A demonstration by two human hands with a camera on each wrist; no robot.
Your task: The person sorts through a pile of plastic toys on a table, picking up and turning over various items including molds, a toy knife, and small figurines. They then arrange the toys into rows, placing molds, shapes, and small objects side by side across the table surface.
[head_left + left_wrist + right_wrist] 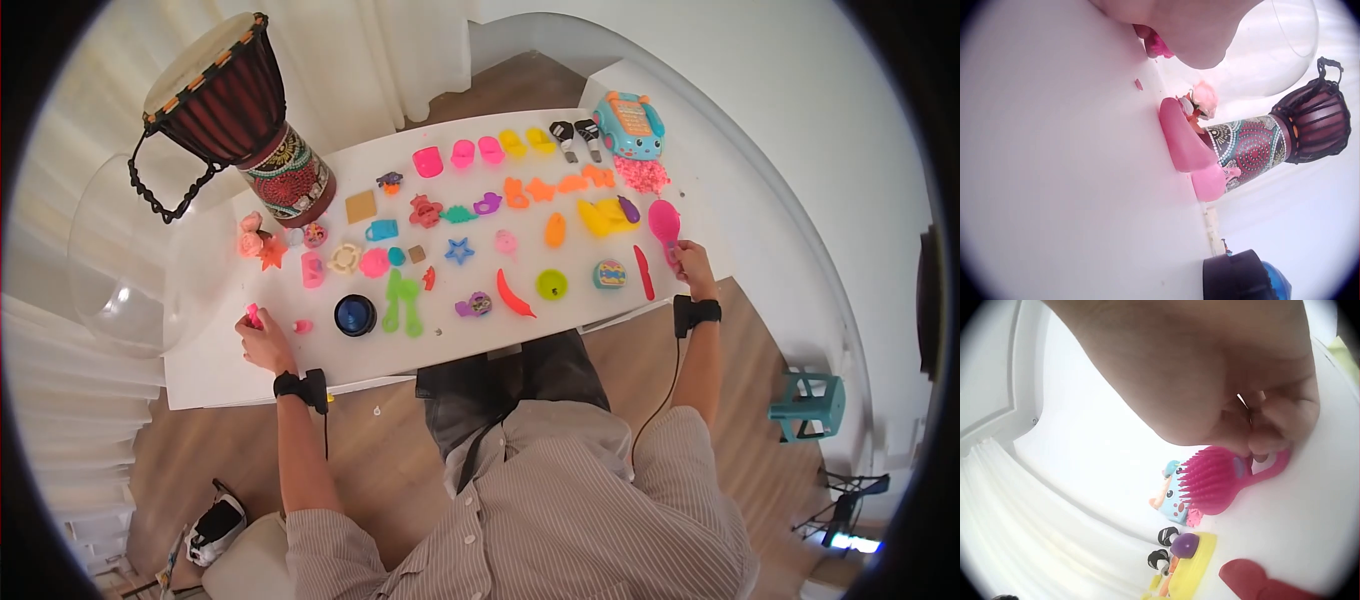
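At the table's left side, the left hand [266, 343] pinches a small pink object [254, 317]; in the left wrist view a bright pink bit [1161, 46] shows beside the fingers. A small pink piece [302, 326] lies just right of that hand. On the right, the right hand [694, 272] grips the handle of a pink hairbrush [664, 221], whose bristles show in the right wrist view, where the brush [1215, 481] is close to the table surface. A red toy knife [644, 273] lies left of the right hand.
A drum [285, 175] stands at the back left near a clear dome [125, 270]. A dark blue-topped jar [355, 315], green tongs [402, 303], a red chili [513, 295] and a green round dish [551, 284] line the front. A toy phone [631, 126] sits back right.
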